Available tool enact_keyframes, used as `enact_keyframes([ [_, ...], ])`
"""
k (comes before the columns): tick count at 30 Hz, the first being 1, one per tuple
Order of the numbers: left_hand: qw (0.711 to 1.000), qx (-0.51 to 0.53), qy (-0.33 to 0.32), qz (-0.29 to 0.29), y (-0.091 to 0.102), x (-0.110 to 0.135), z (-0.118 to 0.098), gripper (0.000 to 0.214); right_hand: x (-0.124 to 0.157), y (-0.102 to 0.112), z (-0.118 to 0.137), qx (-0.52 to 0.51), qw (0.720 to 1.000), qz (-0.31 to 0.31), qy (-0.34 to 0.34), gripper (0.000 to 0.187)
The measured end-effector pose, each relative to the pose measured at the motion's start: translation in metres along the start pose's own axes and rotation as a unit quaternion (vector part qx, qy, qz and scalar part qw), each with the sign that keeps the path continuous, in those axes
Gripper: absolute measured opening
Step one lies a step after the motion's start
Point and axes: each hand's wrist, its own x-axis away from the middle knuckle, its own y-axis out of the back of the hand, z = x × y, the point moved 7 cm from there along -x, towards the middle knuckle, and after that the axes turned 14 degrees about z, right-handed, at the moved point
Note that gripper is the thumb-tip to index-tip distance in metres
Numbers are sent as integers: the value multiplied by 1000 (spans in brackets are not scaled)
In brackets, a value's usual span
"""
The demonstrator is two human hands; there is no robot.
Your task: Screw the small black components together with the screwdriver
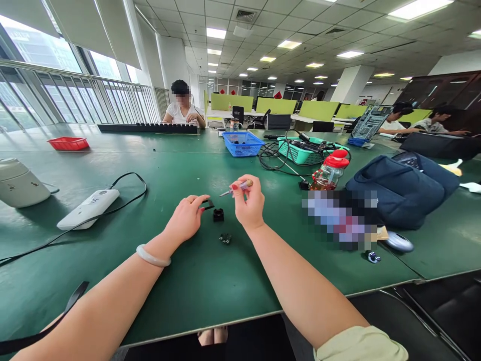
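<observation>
My left hand [187, 216] pinches a small flat black part [208, 204] between thumb and fingers, just over the table. In my right hand [248, 203] is a screwdriver [243, 185] with a clear purplish handle, its thin metal shaft pointing left toward the black part without touching it. Between the hands a small black block-like piece [218, 215] with a hollow top stands on the green table [225, 291]. Nearer to me lies a small cluster of dark shiny bits [225, 238], too small to make out.
To the left are a white device [88, 209] with a black cord, a cream container [20, 183] and a red tray [68, 144]. Ahead stand a blue basket [243, 145] and a green basket [300, 152] with cables. A red-lidded bottle [330, 170] and navy bag [402, 188] are right. A person [182, 108] sits opposite.
</observation>
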Motion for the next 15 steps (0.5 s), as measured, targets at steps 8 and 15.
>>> enact_keyframes([
  [8, 995, -43, 54, 68, -13, 4, 3, 42, -1, -14, -27, 53, 991, 73, -100, 19],
  [15, 987, 58, -61, 135, -28, 9, -36, 61, -1, -7, -37, -33, 991, 25, -126, 19],
])
